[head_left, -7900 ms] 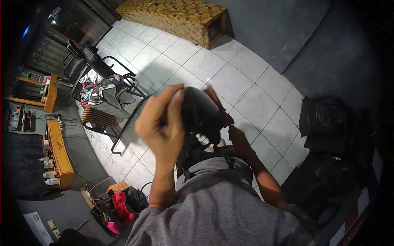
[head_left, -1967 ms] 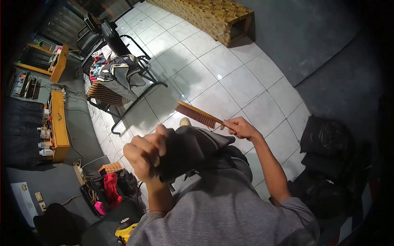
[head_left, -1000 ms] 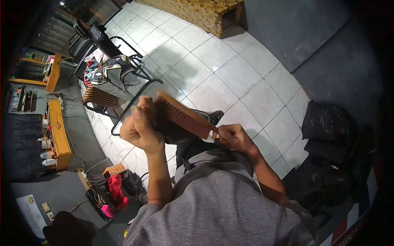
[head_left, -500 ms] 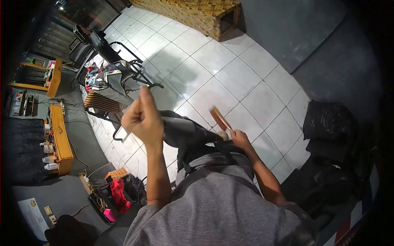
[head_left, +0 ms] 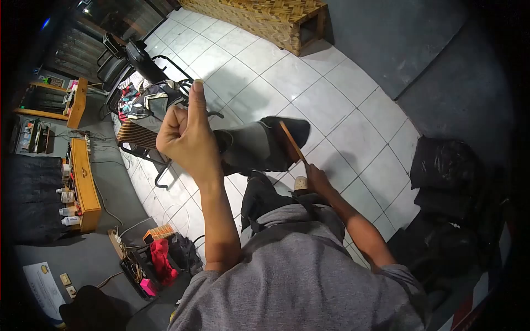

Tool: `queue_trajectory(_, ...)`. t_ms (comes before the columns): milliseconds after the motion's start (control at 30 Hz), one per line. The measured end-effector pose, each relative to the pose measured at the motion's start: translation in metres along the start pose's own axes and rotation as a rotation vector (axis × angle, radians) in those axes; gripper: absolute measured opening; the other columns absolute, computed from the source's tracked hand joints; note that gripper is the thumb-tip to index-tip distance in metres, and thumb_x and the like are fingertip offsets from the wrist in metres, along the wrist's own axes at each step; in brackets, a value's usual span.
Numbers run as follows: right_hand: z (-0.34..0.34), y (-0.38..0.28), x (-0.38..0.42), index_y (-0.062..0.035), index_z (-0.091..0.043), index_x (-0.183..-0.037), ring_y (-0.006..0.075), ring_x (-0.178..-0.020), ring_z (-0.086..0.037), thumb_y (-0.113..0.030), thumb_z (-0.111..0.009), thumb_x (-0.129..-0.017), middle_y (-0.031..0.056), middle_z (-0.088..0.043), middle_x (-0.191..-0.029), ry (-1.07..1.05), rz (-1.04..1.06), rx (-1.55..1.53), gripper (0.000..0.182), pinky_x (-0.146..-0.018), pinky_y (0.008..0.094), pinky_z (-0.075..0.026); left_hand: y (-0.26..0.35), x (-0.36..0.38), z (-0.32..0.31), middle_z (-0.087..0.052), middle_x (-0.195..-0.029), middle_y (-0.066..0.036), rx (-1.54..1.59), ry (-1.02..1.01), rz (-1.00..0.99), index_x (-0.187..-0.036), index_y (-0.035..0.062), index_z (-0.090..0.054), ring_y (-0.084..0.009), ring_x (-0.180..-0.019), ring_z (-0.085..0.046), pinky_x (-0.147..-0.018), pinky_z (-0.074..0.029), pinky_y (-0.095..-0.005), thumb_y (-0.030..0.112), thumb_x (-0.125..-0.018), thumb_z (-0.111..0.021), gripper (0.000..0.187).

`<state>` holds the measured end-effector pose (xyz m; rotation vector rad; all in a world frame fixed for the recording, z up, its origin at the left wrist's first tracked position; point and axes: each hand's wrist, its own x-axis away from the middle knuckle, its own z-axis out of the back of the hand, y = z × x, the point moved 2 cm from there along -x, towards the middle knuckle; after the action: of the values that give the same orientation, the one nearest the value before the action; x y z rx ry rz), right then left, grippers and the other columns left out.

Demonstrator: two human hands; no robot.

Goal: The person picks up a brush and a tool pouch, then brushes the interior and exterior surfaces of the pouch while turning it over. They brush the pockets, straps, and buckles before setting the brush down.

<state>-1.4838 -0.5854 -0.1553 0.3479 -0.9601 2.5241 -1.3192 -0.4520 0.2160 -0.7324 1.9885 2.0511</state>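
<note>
Brushing is in hand: the brush [head_left: 293, 143] is grasped by the right hand [head_left: 318, 179], the dark item [head_left: 249, 145] apparently by the clenched left hand [head_left: 190, 144]; steadiness is called for.

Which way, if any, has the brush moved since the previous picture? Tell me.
Yes, the brush has moved closer to the woven bench.

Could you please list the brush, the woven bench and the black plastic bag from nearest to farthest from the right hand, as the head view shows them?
1. Brush: in the right hand.
2. Black plastic bag: off to the right, by the wall.
3. Woven bench: farthest, across the tiled floor.
</note>
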Motion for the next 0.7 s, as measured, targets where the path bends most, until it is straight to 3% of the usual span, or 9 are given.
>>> queue_trajectory(33, -0.008, 0.019, -0.003, -0.0007, -0.050, -0.108, 0.0373, -0.084, -0.061, -0.018, -0.041, -0.087, 0.0228, -0.061, -0.090, -0.135, -0.128, 0.154, 0.029, -0.070, 0.0457, -0.050, -0.001, 0.000, 0.000, -0.024, -0.049, 0.008, 0.001, 0.002, -0.004, -0.048, 0.0111, -0.026, -0.0018, -0.047, -0.019, -0.043, -0.014, -0.0196, 0.009, -0.079, -0.069, 0.053)
queue_trajectory(100, -0.042, 0.060, -0.006, -0.0007, -0.050, -0.112, 0.0368, -0.087, -0.061, -0.019, -0.043, -0.087, 0.0223, -0.062, -0.094, -0.366, 0.029, 0.310, 0.033, -0.072, 0.0447, -0.051, -0.005, 0.002, 0.002, -0.024, -0.050, 0.008, -0.042, -0.001, -0.015, -0.049, 0.0109, -0.024, -0.0019, -0.047, -0.019, -0.043, -0.015, -0.0199, 0.009, -0.079, -0.069, 0.054)
queue_trajectory(233, -0.015, 0.026, 0.026, 0.0022, -0.057, -0.096, 0.0387, -0.087, -0.060, -0.028, -0.036, -0.091, 0.0237, -0.061, -0.089, -0.228, -0.101, 0.115, 0.037, -0.072, 0.0505, -0.046, -0.018, 0.003, 0.008, -0.027, -0.047, 0.008, -0.183, 0.017, -0.097, -0.049, 0.0122, -0.025, -0.0012, -0.045, -0.020, -0.042, -0.013, -0.0211, 0.012, -0.080, -0.070, 0.054)
queue_trajectory(300, 0.024, -0.014, 0.035, 0.0034, -0.056, -0.096, 0.0404, -0.084, -0.058, -0.030, -0.032, -0.093, 0.0250, -0.060, -0.086, -0.165, 0.051, -0.030, 0.041, -0.071, 0.0498, -0.045, -0.025, 0.006, 0.009, -0.026, -0.048, 0.008, -0.199, 0.025, -0.071, -0.049, 0.0110, -0.026, -0.0018, -0.046, -0.019, -0.043, -0.013, -0.0219, 0.012, -0.080, -0.069, 0.053)
queue_trajectory(367, 0.064, -0.066, 0.056, 0.0049, -0.054, -0.093, 0.0379, -0.071, -0.058, -0.027, -0.033, -0.095, 0.0224, -0.058, -0.073, 0.170, 0.301, -0.210, 0.038, -0.064, 0.0462, -0.044, -0.030, 0.008, 0.006, -0.024, -0.049, 0.008, -0.331, 0.021, -0.088, -0.049, 0.0100, -0.026, -0.0027, -0.048, -0.018, -0.043, -0.012, -0.0224, 0.013, -0.081, -0.069, 0.053)
queue_trajectory(433, 0.101, -0.123, 0.080, 0.0025, -0.048, -0.100, 0.0355, -0.060, -0.056, -0.007, -0.038, -0.088, 0.0194, -0.055, -0.068, 0.595, 0.684, -0.202, 0.019, -0.052, 0.0456, -0.041, -0.032, 0.009, 0.004, -0.024, -0.050, 0.008, -0.382, 0.004, -0.084, -0.050, 0.0095, -0.026, -0.0031, -0.049, -0.018, -0.044, -0.013, -0.0225, 0.014, -0.081, -0.068, 0.052)
queue_trajectory(500, 0.127, -0.162, 0.087, 0.0022, -0.049, -0.092, 0.0344, -0.056, -0.054, -0.015, -0.036, -0.093, 0.0176, -0.052, -0.061, 0.117, 0.371, -0.804, 0.021, -0.050, 0.0437, -0.040, -0.042, 0.007, 0.004, -0.025, -0.050, 0.006, -0.264, -0.036, -0.012, -0.051, 0.0088, -0.026, -0.0039, -0.048, -0.020, -0.043, -0.015, -0.0232, 0.012, -0.082, -0.065, 0.051)
queue_trajectory(667, 0.084, -0.130, 0.051, 0.0023, -0.048, -0.093, 0.0379, -0.063, -0.056, -0.021, -0.038, -0.094, 0.0202, -0.054, -0.065, 0.287, 0.532, -0.460, 0.026, -0.052, 0.0455, -0.042, -0.058, 0.002, 0.020, -0.030, -0.048, 0.007, 0.036, -0.052, 0.239, -0.052, 0.0143, -0.028, -0.0015, -0.044, -0.024, -0.040, -0.017, -0.0206, 0.011, -0.080, -0.068, 0.049)
queue_trajectory(700, 0.080, -0.114, 0.046, 0.0015, -0.047, -0.098, 0.0390, -0.065, -0.056, -0.021, -0.038, -0.093, 0.0220, -0.054, -0.074, 0.201, 0.411, -0.373, 0.025, -0.054, 0.0474, -0.043, -0.060, 0.001, 0.024, -0.033, -0.046, 0.007, 0.131, -0.039, 0.332, -0.052, 0.0171, -0.029, -0.0004, -0.042, -0.027, -0.039, -0.018, -0.0191, 0.010, -0.079, -0.069, 0.049)
